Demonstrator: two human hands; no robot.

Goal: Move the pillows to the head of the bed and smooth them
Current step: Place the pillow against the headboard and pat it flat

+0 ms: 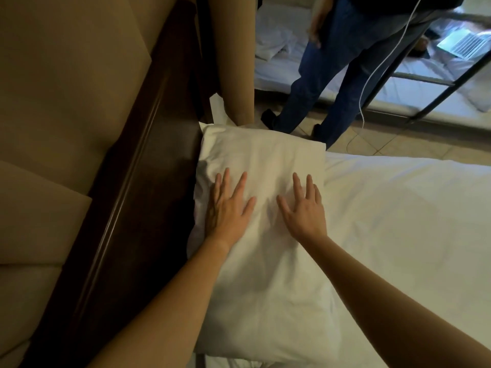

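Pillow (261,235): lies at the head of the bed, against the dark headboard (127,197). Left hand (229,208) and right hand (303,211): flat, fingers spread, gripping nothing. Method: sweep outward from centre, light even pressure, toward the corners.

The pillow (263,166) is covered in white cloth, matt and softly creased; the bed (411,208) is spread with the same matt white cloth, faintly wrinkled; the headboard rail (138,181) is seen as dark wood, polished and glossy; the wall panels (66,75) appear tan, smooth and matt; the floor (398,144) is laid with glossy beige tiles; the far bunk frame (438,78) looks like grey metal.
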